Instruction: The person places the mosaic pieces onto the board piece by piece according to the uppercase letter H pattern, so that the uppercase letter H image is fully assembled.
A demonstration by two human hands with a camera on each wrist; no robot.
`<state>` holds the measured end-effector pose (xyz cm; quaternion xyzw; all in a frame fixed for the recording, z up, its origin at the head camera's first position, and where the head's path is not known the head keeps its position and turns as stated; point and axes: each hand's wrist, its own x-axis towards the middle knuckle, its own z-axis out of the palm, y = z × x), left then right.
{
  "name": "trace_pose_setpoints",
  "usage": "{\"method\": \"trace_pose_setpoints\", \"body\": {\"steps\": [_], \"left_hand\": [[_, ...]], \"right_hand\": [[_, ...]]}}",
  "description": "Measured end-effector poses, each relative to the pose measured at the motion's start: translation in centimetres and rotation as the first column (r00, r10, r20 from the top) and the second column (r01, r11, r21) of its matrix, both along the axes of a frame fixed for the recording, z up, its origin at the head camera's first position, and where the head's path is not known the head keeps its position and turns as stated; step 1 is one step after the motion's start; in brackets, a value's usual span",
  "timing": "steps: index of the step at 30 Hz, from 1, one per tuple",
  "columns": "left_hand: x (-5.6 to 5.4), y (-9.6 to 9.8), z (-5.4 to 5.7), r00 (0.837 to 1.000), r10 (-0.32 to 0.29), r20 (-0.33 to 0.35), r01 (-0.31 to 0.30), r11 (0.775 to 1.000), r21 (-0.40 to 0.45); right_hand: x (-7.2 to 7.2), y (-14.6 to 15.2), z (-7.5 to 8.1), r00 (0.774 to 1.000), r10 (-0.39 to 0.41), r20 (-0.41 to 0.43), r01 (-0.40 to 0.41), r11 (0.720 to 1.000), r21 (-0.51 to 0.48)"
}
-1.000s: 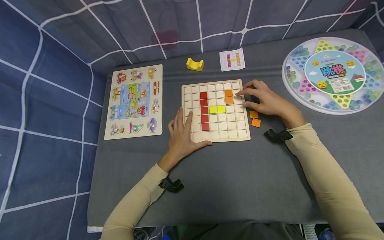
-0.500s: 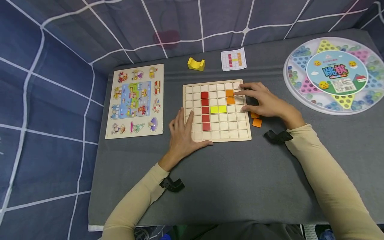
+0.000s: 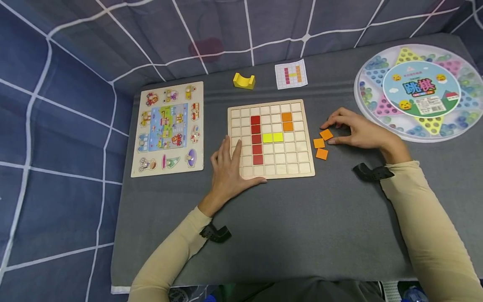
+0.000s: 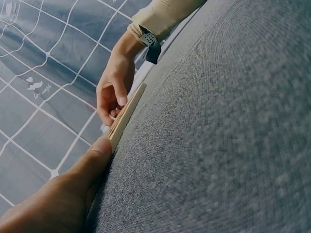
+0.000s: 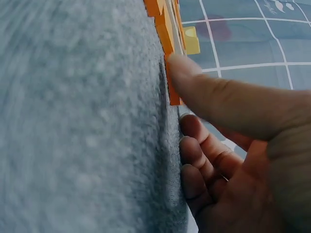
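A light wooden grid board [image 3: 298,170] lies on the table, with a column of red tiles [image 3: 256,139], two yellow tiles [image 3: 272,137] side by side and two orange tiles [image 3: 287,121] in its cells. My left hand [image 3: 228,172] rests at the board's lower left corner, fingers straight over its left side and thumb along the near edge. To the right of the board, my right hand [image 3: 356,129] has thumb and index finger at opposite edges of a loose orange tile [image 3: 326,134], pinching it. Two more loose orange tiles [image 3: 322,154] lie beside it.
Behind the board stand a yellow curved block [image 3: 244,81] and a printed pattern card [image 3: 291,74]. A wooden picture puzzle [image 3: 196,159] lies left, and a round checkers set [image 3: 421,90] in clear packaging sits at the far right.
My right hand has moved off the board's right side, rightward and slightly nearer, to a loose orange tile. My left hand has stayed at the board's corner.
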<state>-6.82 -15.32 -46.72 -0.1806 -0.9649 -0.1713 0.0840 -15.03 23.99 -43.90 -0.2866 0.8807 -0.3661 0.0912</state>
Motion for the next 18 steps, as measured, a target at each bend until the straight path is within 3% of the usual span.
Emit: {"method": "trace_pose_setpoints", "body": {"steps": [18], "left_hand": [[-0.02, 0.02, 0.06, 1.0, 0.003, 0.011, -0.003, 1.0, 0.003]], "right_hand": [[-0.22, -0.02, -0.76, 0.998, 0.015, -0.055, -0.017, 0.999, -0.037]]}}
